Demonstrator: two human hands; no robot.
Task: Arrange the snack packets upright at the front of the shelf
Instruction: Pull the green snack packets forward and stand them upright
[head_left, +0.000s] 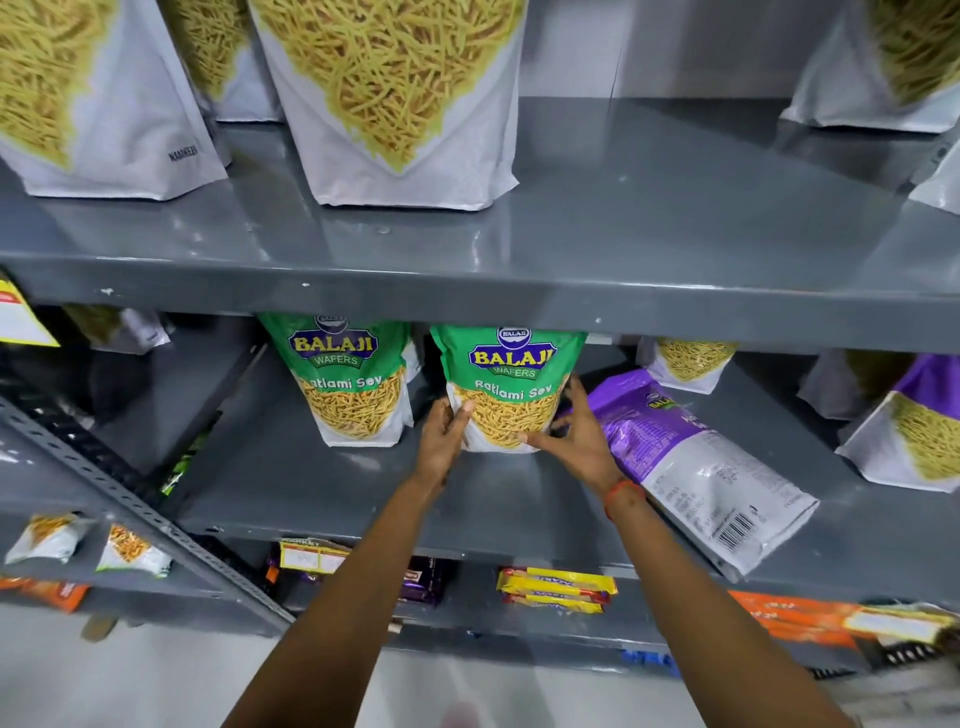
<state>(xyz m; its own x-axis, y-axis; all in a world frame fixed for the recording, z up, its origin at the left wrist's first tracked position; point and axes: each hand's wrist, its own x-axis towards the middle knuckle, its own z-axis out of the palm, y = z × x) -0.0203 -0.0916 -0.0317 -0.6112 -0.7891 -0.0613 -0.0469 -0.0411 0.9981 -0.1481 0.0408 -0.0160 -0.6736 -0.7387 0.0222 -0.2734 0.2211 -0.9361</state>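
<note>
On a grey metal shelf (322, 493) in a shop aisle, 2 bare hands steady a green Ratlami Sev packet (506, 387).

The upper shelf (623, 228) carries large white pouches of yellow sev (395, 98), standing upright. Below it, a purple packet (696, 467) lies flat on its back, barcode toward the front edge, just beside the held packet. A second green packet (353, 384) stands upright to the left, set a little farther back. The held packet stands upright mid-shelf, back from the front edge. The left hand (441, 441) presses its lower left edge with fingers close together; the right hand (579, 436), fingers spread wide, cups its lower right corner. An orange thread band (623, 496) circles the right wrist.
</note>
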